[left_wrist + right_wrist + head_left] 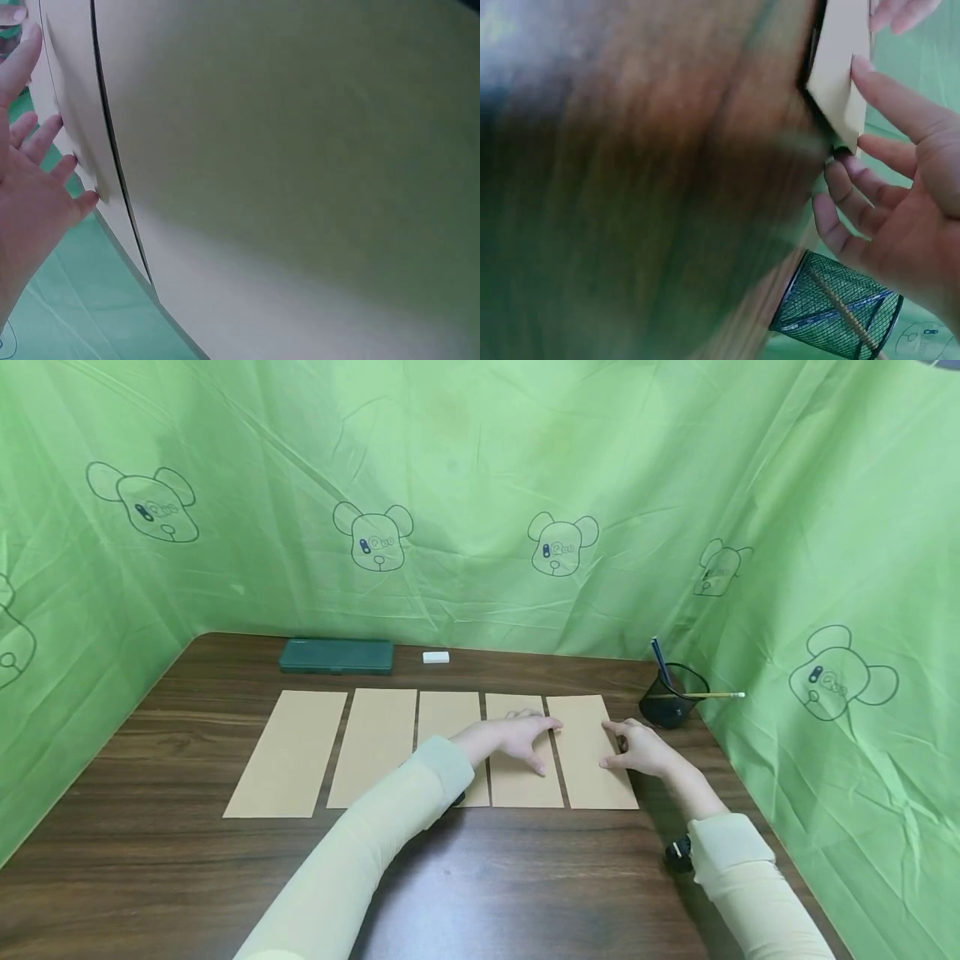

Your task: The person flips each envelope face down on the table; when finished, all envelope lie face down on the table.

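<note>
Several flat tan paper sheets lie side by side in a row on the table. Over the fourth sheet reaches my left hand, fingers spread, its forefinger and thumb near the left edge of the rightmost sheet. At that sheet's right edge is my right hand, with the thumb and forefinger extended to the edge. The right wrist view shows the other fingers of the right hand loosely bent beside the sheet's corner. The left hand appears at the left border of its wrist view, fingers apart.
A black mesh pen cup with pens and a pencil stands right of the sheets. Behind the row lie a dark green case and a white eraser. Green curtains surround the wooden table.
</note>
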Motion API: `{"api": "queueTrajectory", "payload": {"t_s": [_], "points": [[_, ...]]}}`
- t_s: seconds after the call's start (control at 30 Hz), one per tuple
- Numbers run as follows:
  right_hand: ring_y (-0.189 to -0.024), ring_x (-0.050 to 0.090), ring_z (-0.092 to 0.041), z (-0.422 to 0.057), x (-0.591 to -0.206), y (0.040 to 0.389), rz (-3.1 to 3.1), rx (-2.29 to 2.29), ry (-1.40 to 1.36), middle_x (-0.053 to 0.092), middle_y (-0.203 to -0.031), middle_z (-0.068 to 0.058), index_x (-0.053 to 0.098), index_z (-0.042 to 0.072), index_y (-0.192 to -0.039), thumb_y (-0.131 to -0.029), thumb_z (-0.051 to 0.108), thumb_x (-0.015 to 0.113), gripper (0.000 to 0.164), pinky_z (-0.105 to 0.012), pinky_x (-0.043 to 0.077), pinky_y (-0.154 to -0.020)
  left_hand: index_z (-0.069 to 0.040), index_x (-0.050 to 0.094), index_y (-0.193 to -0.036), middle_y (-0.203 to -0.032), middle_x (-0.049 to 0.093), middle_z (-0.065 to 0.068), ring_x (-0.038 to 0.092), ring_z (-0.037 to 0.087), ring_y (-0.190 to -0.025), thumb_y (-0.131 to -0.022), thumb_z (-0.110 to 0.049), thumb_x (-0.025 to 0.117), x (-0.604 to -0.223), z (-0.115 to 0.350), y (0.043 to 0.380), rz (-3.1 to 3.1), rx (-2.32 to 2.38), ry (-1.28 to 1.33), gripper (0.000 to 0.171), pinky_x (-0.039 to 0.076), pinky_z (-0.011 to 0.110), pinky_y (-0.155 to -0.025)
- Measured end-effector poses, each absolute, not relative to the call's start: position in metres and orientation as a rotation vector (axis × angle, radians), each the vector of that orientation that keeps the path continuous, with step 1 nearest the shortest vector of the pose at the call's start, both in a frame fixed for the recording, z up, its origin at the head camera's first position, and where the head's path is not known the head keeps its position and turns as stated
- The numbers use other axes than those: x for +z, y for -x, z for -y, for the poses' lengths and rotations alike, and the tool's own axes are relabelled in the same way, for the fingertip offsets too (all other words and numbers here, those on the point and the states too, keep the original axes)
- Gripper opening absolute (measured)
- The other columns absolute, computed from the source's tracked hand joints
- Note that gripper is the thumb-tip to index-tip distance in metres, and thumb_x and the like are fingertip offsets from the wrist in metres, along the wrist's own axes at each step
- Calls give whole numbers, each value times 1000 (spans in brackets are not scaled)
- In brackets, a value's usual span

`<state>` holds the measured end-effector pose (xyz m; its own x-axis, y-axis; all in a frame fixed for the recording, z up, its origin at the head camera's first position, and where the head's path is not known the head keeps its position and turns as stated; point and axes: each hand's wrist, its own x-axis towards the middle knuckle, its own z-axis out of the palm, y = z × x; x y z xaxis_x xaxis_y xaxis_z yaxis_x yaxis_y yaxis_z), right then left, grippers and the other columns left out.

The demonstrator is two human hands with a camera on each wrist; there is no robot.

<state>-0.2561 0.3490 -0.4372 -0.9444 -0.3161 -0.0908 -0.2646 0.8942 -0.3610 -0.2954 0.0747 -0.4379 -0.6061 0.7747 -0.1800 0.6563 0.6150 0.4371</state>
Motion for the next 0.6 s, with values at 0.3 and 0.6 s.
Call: {"api": "queueTrajectory", "payload": {"t_s": [0.3,0.6], "points": [[-114,47,-47,-340,-432,264,-2878,-370,418,42,-127,-33,48,-7,-133,-77,35,77,76,-55,41,-93,-22,27,-149,-153,31,-1,18,25,-142,-74,-49,74,-440,-77,297,-2531,426,-1145,92,15,50,-114],[-113,48,-45,-340,-416,261,-2888,-357,463,42,-129,-33,48,-4,-134,-81,35,73,70,-56,42,-91,-20,23,-150,-153,29,1,15,30,-143,-85,-50,63,-421,-62,291,-2536,539,-1172,82,12,55,-113]]}}
